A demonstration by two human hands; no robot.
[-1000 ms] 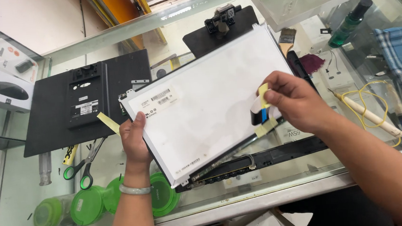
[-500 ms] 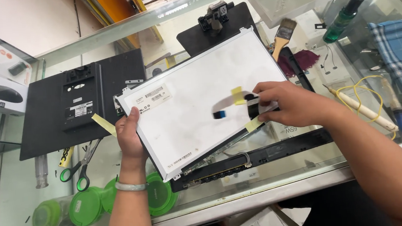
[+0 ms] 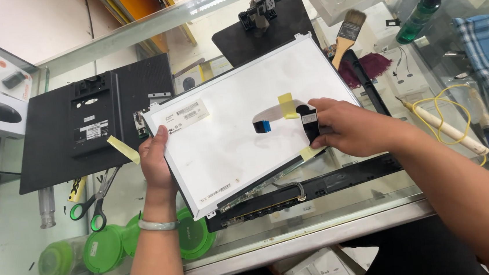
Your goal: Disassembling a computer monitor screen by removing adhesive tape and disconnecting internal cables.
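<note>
The panel has been tilted further since the earlier frame, and the flat cable is now lifted clear of its back with the blue tip curled over. The display panel (image 3: 227,139) is held above the glass counter (image 3: 378,214), white back turned up, its far right corner raised and its near edge resting by the black bezel frame (image 3: 318,187). Its left edge is gripped by the left hand (image 3: 156,162), thumb on the white face, fingers tucked beneath. A barcode sticker is seen at the far left corner, and a yellow tape tab (image 3: 286,104) near the middle. The ribbon cable (image 3: 275,117) is pinched at its black end by the right hand (image 3: 351,129), fingers pressed together. Green-handled scissors (image 3: 95,204) lie to the near left; a paintbrush (image 3: 347,33) lies far right.
</note>
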